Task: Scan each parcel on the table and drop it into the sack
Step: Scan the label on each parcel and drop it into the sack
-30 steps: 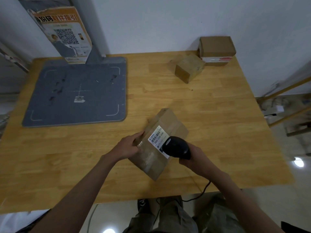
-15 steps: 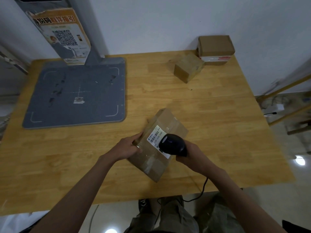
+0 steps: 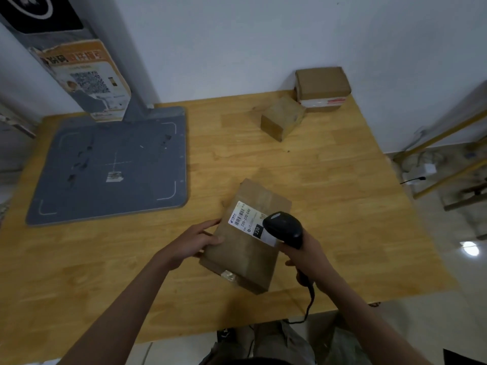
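Parcel [image 3: 246,239] number one lies near the front edge of the wooden table [image 3: 342,206], turned a little askew, with its white label [image 3: 249,222] facing up. My left hand [image 3: 196,242] rests on its left side: the fingers lie almost straight along the edge and top, and they steady the box more than they grip it. My right hand [image 3: 307,255] is clenched around the handle of the black scanner [image 3: 284,227], and the scanner head hangs just over the right end of the label.

I see some risks from here. The scanner head covers part of the label, and it looks very near to the paper, so the beam may miss the barcode, which is printed more to the left. I think I must draw the scanner back or tilt it. The tape on the box is shiny, so a reflection can also spoil the reading. Because my left hand only presses, the box can slide or turn if I bump it with the scanner. The cable [image 3: 311,299] hangs from the handle over the table edge, and it can catch there when I move.

Two more parcels, a small box [image 3: 283,118] and a bigger box [image 3: 321,88], wait at the far right corner against the wall. The grey mat [image 3: 113,167] lies at the left. The sack is not visible, so I cannot tell where the drop must go.
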`<state>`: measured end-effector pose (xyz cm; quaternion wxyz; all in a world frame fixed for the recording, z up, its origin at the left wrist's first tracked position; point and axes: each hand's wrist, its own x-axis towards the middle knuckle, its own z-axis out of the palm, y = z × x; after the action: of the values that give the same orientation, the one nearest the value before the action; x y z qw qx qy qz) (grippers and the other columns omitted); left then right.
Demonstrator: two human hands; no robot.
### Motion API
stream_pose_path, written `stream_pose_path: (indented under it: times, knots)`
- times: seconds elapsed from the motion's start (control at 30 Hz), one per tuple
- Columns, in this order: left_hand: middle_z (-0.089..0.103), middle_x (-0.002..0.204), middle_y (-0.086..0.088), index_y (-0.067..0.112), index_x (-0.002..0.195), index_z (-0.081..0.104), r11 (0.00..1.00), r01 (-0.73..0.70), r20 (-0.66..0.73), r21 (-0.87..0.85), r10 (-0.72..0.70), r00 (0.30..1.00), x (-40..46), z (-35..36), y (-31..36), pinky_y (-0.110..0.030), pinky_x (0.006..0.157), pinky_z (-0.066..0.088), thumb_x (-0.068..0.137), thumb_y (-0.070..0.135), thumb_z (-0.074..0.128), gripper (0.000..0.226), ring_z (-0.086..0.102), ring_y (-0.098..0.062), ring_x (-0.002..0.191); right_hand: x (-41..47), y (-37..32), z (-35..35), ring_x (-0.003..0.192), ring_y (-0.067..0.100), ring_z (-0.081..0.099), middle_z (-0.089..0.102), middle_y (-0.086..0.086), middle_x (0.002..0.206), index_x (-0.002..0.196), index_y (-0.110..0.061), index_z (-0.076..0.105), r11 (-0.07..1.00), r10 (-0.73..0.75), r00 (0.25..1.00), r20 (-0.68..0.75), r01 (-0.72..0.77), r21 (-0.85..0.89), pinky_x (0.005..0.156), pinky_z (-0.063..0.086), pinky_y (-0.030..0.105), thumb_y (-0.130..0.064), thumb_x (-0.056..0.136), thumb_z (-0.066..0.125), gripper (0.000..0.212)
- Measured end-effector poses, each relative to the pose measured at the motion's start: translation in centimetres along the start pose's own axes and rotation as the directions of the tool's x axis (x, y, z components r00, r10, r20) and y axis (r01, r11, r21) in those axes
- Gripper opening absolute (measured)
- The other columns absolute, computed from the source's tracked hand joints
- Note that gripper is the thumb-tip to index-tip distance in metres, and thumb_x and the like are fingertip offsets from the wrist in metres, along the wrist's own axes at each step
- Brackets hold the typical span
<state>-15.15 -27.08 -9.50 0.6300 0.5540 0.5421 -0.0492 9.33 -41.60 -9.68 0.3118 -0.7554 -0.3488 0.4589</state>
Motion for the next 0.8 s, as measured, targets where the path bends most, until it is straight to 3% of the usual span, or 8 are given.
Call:
stream_pose_path:
  times: [0.1,0.27,0.57,0.7,0.8]
  knots:
    - [0.065,0.119,0.003,0.041,0.143,0.045,0.998,-0.011,0.031,-0.059,0.013,0.999,0.7,1.2,2.0,-0.036,0.083,0.053,0.091,0.035,0.067,0.057,0.064,-0.02,0.106,-0.7,1.1,-1.5,0.097,0.018,0.069,0.068,-0.002,0.111,0.128,-0.027,0.055,0.973,0.083,0.995,-0.062,-0.067,0.219,0.071,0.063,0.034,-0.025,0.093,0.071,0.039]
    - [0.063,0.119,0.01,0.043,0.141,0.046,0.992,-0.047,0.074,-0.119,0.056,0.996,2.1,3.8,5.7,-0.037,0.083,0.054,0.091,0.034,0.068,0.055,0.063,-0.021,0.107,-2.4,2.3,-3.6,0.093,0.02,0.075,0.072,-0.001,0.113,0.125,-0.032,0.059,0.871,0.177,0.977,-0.12,-0.098,0.482,0.084,0.062,0.047,-0.036,0.091,0.073,0.037]
    - [0.064,0.121,0.005,0.046,0.132,0.045,0.986,-0.167,0.253,0.03,0.154,0.955,0.6,7.5,7.0,-0.044,0.096,0.052,0.09,0.035,0.069,0.049,0.063,-0.024,0.109,-11.2,4.4,-1.7,0.103,0.02,0.072,0.072,0.0,0.116,0.128,-0.025,0.061,0.719,0.271,0.914,-0.302,0.017,0.695,0.084,0.062,0.038,-0.022,0.094,0.071,0.036]
    - [0.066,0.116,0.007,0.045,0.13,0.049,0.967,-0.243,0.344,0.071,0.205,0.916,-2.1,9.3,4.8,-0.035,0.084,0.053,0.092,0.033,0.066,0.044,0.066,-0.02,0.104,-17.0,5.0,1.6,0.099,0.013,0.069,0.07,-0.002,0.112,0.112,-0.033,0.061,0.692,0.322,0.849,-0.419,0.091,0.717,0.071,0.058,0.023,-0.02,0.094,0.07,0.024]
    - [0.066,0.117,0.006,0.046,0.125,0.051,0.962,-0.252,0.414,0.105,0.188,0.89,-3.9,10.9,2.6,-0.033,0.079,0.054,0.091,0.034,0.067,0.04,0.066,-0.02,0.103,-21.0,6.4,4.1,0.108,0.018,0.066,0.068,0.003,0.12,0.119,-0.028,0.062,0.652,0.392,0.803,-0.449,0.101,0.751,0.079,0.056,0.024,-0.023,0.091,0.073,0.03]
